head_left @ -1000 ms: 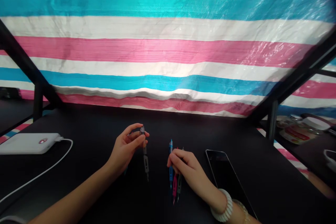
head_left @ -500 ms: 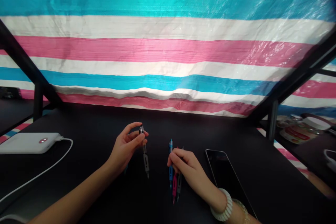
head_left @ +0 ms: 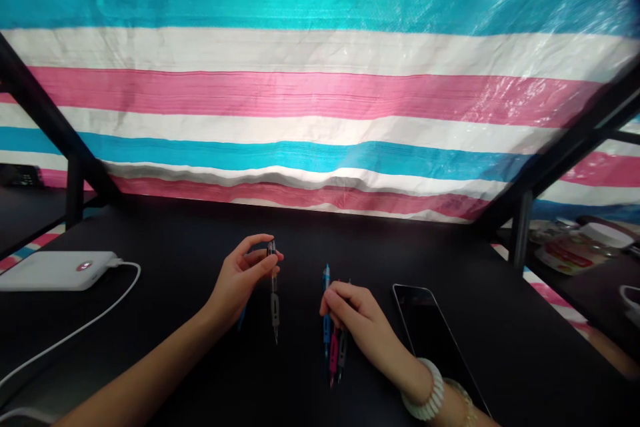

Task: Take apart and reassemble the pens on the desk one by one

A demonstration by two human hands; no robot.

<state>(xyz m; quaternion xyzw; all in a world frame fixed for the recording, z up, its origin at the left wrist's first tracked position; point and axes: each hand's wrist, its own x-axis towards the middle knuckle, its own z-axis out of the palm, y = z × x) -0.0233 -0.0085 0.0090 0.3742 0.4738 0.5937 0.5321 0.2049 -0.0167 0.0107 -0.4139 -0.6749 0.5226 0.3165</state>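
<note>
My left hand (head_left: 245,270) pinches a clear ballpoint pen with a grey grip (head_left: 275,310). The pen's tip points down, and my index finger rests on its top end. Part of a blue object, perhaps another pen (head_left: 241,317), shows beneath that hand; the rest is hidden. On the right, my right hand (head_left: 357,317) has its fingers curled closed over several pens lying side by side: a blue pen (head_left: 327,333), a pink pen (head_left: 333,353) and a grey pen (head_left: 343,350). Their middles are partly covered by my fingers.
A black phone (head_left: 435,333) lies right of my right hand on the black table (head_left: 175,240). At the left is a white power bank (head_left: 55,271) with a white cable (head_left: 133,300). Dark bars slant up at both sides, before a striped sheet (head_left: 320,93).
The pen in my left hand has swung slightly, its tip moving a little left and now hanging more upright. My right hand stays over the pens.
</note>
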